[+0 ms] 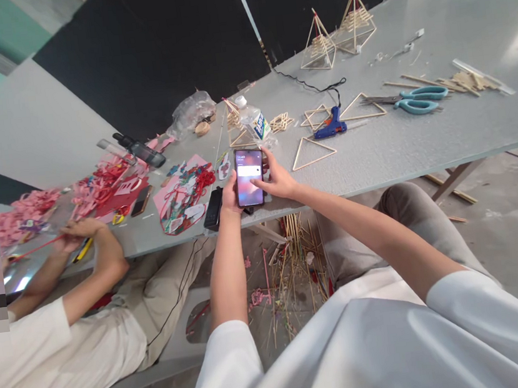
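A smartphone (250,185) with its lock screen lit is held upright over the table's near edge. My left hand (230,194) grips its left side. On the other side, my right hand (278,176) wraps its fingers round the right edge, with the thumb over the screen. Just beyond the phone stands a clear plastic bottle (254,122) with a white cap. To the right lie a blue glue gun (330,123) and a triangle of thin wooden sticks (311,153). A black object (213,209) rests beside my left hand.
Two stick pyramids (317,45) (355,21) stand at the back. Teal-handled scissors (418,102) and loose sticks (467,83) lie right. A co-worker's hands (77,232) work at left near pink paper scraps (29,212). Stick offcuts (296,265) litter the floor.
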A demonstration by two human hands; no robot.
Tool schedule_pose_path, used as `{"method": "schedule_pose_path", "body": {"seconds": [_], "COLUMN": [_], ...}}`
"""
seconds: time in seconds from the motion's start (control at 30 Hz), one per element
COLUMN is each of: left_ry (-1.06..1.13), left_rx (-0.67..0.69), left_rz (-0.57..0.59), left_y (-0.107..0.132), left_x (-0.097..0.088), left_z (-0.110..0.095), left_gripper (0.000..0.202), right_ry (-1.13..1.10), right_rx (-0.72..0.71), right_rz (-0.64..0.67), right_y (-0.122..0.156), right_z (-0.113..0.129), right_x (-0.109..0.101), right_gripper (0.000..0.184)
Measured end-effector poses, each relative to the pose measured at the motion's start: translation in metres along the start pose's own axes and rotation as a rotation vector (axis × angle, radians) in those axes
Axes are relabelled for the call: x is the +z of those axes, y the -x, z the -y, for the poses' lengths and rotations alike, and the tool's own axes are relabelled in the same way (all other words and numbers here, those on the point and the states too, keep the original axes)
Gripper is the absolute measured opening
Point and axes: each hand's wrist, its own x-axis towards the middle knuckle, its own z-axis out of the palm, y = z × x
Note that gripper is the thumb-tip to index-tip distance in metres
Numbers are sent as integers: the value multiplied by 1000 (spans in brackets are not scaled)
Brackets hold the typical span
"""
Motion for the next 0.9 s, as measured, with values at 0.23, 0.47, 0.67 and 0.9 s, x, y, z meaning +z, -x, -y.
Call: {"method": "schedule_pose_path", "body": {"seconds": [0.23,0.47,0.67,0.9], "left_ry": [-66,-79,-59,-49], "left_rx": [-38,-105,-77,-4], "left_rz": [-33,-54,-28,27], "left_y": [0,1,2,0], "left_x": [-3,-2,3,4], "left_z": [2,-1,-1,2], "left_gripper": [58,58,59,62], "right_ry": [-93,-109,-44,68], "right_rx": [59,89,57,-48], "right_rz": [-93,-138,-26,62], "right_y": [-3,-6,-3,1], "right_z": [2,-2,-4,-4], "right_x": [2,6,5,4], "right_gripper": [93,93,120,148]}}
